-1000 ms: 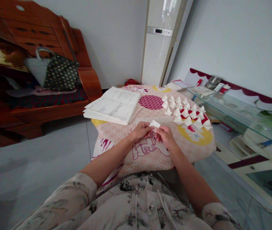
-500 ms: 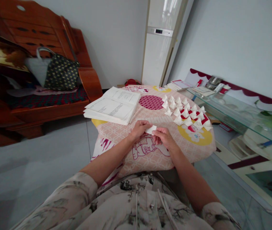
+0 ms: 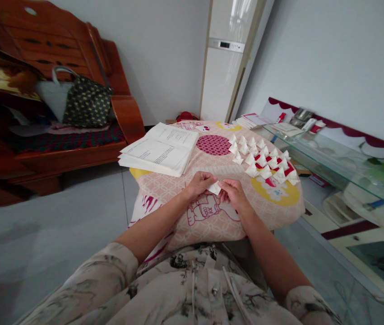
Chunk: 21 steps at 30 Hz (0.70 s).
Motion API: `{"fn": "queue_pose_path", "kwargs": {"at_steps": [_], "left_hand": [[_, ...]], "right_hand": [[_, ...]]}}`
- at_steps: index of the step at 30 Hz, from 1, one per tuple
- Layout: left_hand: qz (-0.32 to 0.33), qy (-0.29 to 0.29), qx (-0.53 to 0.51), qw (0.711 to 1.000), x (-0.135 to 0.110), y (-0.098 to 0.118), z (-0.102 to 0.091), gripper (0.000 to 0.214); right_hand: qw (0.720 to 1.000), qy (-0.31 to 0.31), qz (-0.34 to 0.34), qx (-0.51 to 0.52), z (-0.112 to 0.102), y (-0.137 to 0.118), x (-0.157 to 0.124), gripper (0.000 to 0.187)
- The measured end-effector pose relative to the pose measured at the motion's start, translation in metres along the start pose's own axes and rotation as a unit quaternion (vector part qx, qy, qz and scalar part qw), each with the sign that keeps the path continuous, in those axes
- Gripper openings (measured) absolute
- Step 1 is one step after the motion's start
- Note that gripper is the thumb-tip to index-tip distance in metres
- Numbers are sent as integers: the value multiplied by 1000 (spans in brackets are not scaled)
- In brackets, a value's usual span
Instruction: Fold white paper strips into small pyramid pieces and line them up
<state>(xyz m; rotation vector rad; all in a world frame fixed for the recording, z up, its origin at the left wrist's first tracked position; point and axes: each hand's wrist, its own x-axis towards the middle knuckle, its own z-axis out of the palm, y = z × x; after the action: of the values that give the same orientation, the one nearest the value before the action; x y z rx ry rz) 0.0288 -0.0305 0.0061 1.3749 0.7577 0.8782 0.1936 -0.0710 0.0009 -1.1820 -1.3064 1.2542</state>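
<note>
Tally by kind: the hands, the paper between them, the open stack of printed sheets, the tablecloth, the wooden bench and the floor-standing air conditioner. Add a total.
Hands: 2 (left hand, right hand)
Folded white paper: 1
Open stack of printed sheets: 1
Patterned tablecloth: 1
Wooden bench: 1
Floor-standing air conditioner: 1
Total: 7
</note>
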Motion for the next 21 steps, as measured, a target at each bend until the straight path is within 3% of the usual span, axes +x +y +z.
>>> {"fn": "queue_pose_path", "kwargs": {"at_steps": [6,10,17,21], "left_hand": [[31,61,27,997,0,1,-2,41],[31,74,29,996,-1,4,0,42],[-30,1,-18,999,1,2,-1,33],[-27,18,1,999,2,-1,-2,33]], "right_hand": [[997,-77,25,1,0,-5,-3,34],[998,-59,20,0,2,-9,-5,31],[1000,-24,15,-3,2,-8,-5,30],[999,-31,9,-2,2,-5,-4,31]]}}
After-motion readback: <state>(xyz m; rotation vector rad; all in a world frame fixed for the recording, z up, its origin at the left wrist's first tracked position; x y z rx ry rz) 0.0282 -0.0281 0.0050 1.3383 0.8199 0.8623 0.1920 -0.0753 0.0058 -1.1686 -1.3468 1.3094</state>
